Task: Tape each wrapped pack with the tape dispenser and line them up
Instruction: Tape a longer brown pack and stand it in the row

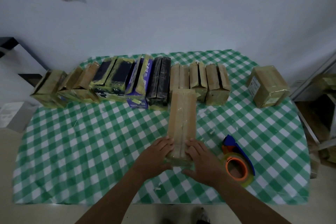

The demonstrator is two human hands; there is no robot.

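A long brown wrapped pack (181, 114) lies lengthwise on the green-checked table (91, 142), its far end touching the row of packs (127, 82). My left hand (156, 156) and my right hand (200, 160) rest on its near end, fingers laid flat on top either side of the middle seam, thumbs down by the near face. The blue and orange tape dispenser (236, 160) lies on the table just right of my right hand, untouched.
Several taped packs stand side by side along the table's far edge. One brown pack (267, 85) sits apart at the far right. More packs lie off the table at right (325, 82). A grey box (12, 114) stands left of the table.
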